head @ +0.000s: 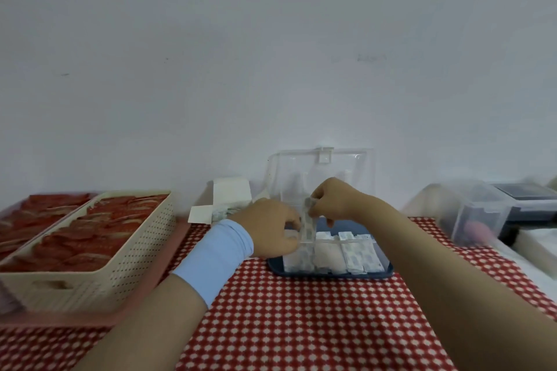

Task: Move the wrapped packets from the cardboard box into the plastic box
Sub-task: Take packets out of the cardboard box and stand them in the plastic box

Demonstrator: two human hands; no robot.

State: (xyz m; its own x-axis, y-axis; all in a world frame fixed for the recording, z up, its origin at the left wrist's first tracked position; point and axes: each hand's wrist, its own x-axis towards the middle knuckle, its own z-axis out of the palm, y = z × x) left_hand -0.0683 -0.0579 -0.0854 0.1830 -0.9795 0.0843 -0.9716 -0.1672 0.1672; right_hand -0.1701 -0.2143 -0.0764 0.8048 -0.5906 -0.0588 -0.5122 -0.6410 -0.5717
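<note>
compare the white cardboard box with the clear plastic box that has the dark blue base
The white cardboard box is opaque; the clear plastic box with the dark blue base is see-through. The cardboard box looks smaller and opens by folded flaps; the plastic box has a lid standing upright. Both are open and show wrapped packets.

A cream perforated basket (120, 265) holds red sachets (90, 232). Under it lies a pink tray (60, 321); right of it, a red checked cloth (286, 325).
</note>
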